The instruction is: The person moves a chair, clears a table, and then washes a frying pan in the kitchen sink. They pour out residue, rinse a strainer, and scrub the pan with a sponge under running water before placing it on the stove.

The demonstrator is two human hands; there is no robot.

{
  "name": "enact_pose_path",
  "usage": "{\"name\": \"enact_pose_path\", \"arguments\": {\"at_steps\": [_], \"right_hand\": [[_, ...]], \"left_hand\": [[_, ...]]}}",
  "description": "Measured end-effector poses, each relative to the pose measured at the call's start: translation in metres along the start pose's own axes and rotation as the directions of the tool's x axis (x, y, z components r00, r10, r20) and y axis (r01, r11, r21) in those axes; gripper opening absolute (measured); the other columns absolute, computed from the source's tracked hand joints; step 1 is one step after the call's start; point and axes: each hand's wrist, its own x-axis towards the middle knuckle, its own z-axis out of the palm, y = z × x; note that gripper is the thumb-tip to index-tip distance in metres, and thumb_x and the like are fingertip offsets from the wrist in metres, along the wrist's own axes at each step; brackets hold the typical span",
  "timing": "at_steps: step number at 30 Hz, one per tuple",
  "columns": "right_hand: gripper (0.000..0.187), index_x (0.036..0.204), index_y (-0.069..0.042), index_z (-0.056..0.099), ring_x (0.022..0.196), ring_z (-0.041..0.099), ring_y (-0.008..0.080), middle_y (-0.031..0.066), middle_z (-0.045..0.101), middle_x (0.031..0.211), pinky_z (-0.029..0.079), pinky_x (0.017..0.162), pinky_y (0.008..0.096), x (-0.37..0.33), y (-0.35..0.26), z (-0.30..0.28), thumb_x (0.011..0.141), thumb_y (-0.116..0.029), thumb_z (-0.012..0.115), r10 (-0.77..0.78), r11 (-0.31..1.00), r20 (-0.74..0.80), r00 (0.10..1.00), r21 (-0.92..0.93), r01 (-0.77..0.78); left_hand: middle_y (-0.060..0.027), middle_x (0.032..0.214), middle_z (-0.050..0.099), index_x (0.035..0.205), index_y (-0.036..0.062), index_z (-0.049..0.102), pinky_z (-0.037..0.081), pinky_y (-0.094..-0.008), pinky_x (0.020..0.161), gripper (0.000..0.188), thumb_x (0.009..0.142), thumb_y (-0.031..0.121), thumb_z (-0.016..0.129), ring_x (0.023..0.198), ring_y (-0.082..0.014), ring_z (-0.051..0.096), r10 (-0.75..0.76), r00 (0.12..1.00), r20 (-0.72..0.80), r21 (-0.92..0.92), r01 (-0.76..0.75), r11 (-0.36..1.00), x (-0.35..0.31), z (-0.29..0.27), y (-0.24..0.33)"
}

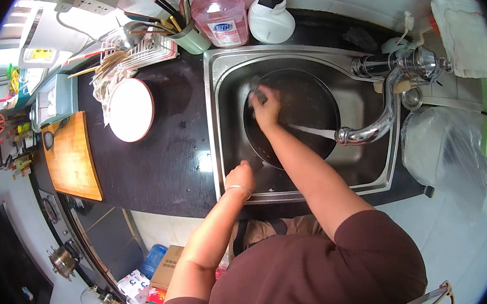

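Note:
A round black frying pan [312, 100] lies inside the steel sink [214, 125]. At the pan's upper left inside edge, my right hand [266, 107] is closed on a small grey scrubber [259, 95], mostly covered by my fingers. My left hand [242, 176] makes a fist at the sink's near left, beside the pan's rim. It appears to grip the pan's handle, which my fingers largely hide. From the chrome faucet [380, 123] on the right, a water stream [312, 129] runs into the pan, passing close to my right forearm.
Behind the sink stand a pink soap bottle [221, 18], a white bottle [271, 21] and a green utensil holder [191, 39]. On the dark counter to the left are a white plate [131, 110] and a wooden cutting board [72, 161]. A plastic bag [448, 151] hangs right of the sink.

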Motion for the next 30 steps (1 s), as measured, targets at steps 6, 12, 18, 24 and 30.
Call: {"name": "enact_pose_path", "arguments": {"at_steps": [6, 12, 18, 24, 30], "right_hand": [[0.028, 0.096, -0.007, 0.062, 0.089, 0.05, 0.0327, 0.0167, 0.051, 0.092, 0.042, 0.077, 0.0404, 0.018, 0.014, -0.005, 0.07, -0.015, 0.069, -0.103, 0.96, 0.166, 0.981, -0.241, 0.142], [0.028, 0.097, -0.004, 0.064, 0.087, 0.053, 0.0302, 0.0163, 0.052, 0.092, 0.044, 0.077, 0.038, -0.011, 0.004, -0.019, 0.072, -0.016, 0.068, -0.133, 0.983, 0.465, 0.875, -0.051, 0.176], [0.03, 0.089, 0.0, 0.06, 0.08, 0.056, 0.0332, 0.0167, 0.06, 0.085, 0.046, 0.073, 0.0399, 0.071, 0.103, -0.025, 0.063, -0.008, 0.072, 0.214, 0.951, -0.433, 0.876, -0.111, -0.288], [0.038, 0.102, 0.004, 0.056, 0.088, 0.053, 0.0334, 0.02, 0.052, 0.095, 0.046, 0.077, 0.039, 0.071, 0.091, -0.049, 0.069, -0.009, 0.069, 0.202, 0.888, -0.374, 0.905, -0.321, -0.33], [0.033, 0.101, -0.005, 0.063, 0.095, 0.051, 0.0305, 0.0154, 0.051, 0.101, 0.042, 0.082, 0.0363, 0.003, 0.013, -0.022, 0.07, -0.016, 0.069, 0.139, 0.989, 0.568, 0.811, -0.115, -0.089]], "left_hand": [[-0.0233, 0.086, 0.063, 0.092, 0.0003, 0.052, 0.05, -0.0439, 0.075, 0.015, 0.079, 0.006, 0.047, 0.083, -0.0372, 0.062, -0.02, 1.0, 0.022, 0.011, 0.019, 1.0, -0.002, -0.001, 0.005], [-0.0228, 0.085, 0.063, 0.092, 0.0005, 0.052, 0.05, -0.0435, 0.074, 0.015, 0.079, 0.006, 0.047, 0.083, -0.0369, 0.063, -0.036, 0.999, 0.024, 0.018, 0.035, 0.999, -0.002, -0.003, 0.009], [-0.0219, 0.085, 0.064, 0.091, 0.0011, 0.051, 0.05, -0.0435, 0.074, 0.016, 0.076, 0.006, 0.051, 0.082, -0.0371, 0.062, -0.024, 0.999, 0.025, 0.026, 0.023, 0.999, -0.003, -0.005, 0.008], [-0.021, 0.083, 0.064, 0.092, 0.0012, 0.049, 0.052, -0.0422, 0.069, 0.013, 0.081, 0.007, 0.047, 0.08, -0.0348, 0.064, 0.009, 1.0, 0.025, 0.085, -0.011, 0.996, -0.003, -0.002, 0.011], [-0.0217, 0.084, 0.064, 0.092, 0.0015, 0.05, 0.051, -0.0432, 0.071, 0.014, 0.078, 0.005, 0.048, 0.08, -0.0363, 0.063, -0.043, 0.999, -0.005, 0.07, 0.043, 0.997, 0.003, 0.005, 0.006]]}}
